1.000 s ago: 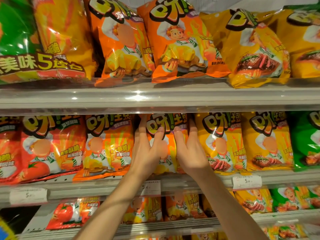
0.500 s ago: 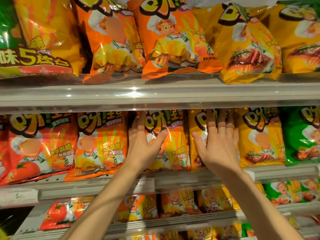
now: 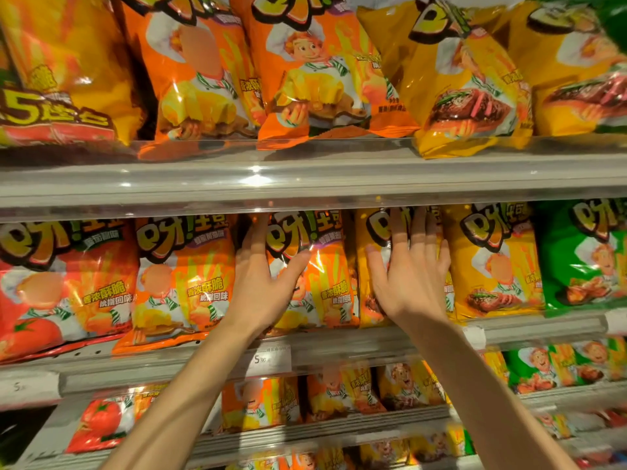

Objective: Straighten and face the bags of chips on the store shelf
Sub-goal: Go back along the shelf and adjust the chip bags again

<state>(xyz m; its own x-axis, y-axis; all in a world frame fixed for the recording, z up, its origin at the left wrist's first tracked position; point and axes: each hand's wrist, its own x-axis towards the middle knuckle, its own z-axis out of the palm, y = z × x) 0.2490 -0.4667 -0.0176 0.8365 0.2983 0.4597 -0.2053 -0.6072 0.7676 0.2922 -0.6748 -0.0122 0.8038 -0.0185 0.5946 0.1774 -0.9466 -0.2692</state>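
Head view, orange chip bag (image 3: 330, 283) upright, front-facing

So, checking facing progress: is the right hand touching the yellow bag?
Touching. The head view shows the right hand lying flat, fingers spread, against the yellow bag.
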